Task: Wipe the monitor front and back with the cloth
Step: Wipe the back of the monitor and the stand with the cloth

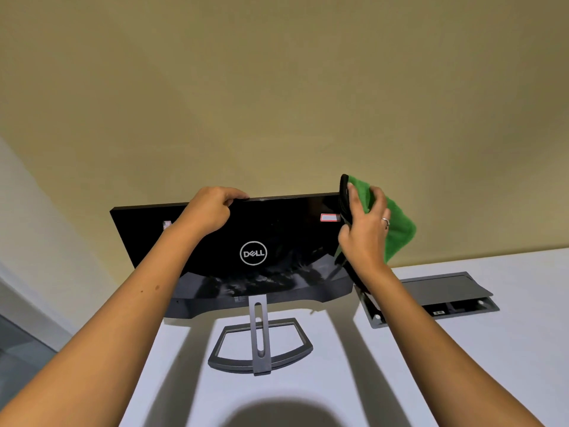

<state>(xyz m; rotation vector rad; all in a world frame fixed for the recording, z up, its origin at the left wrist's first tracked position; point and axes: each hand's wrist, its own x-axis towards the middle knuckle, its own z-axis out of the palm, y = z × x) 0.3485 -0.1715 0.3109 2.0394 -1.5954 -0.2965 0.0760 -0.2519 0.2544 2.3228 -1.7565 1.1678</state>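
Observation:
A black Dell monitor (pixel 277 238) stands with its back toward me on a grey open-frame stand (pixel 261 346), on a white desk. My left hand (pixel 212 211) grips the monitor's top edge, fingers curled over it. My right hand (pixel 365 232) holds a green cloth with a black edge (pixel 397 223) against the monitor's right side edge, thumb on the back face and fingers wrapped behind. Part of the cloth hangs loose to the right of the hand. The screen side is hidden from me.
A grey cable-box hatch (pixel 443 291) with its lid raised is set into the white desk (pixel 508 349) to the right of the monitor. A beige wall (pixel 277 103) rises close behind. The desk's left edge runs near my left forearm.

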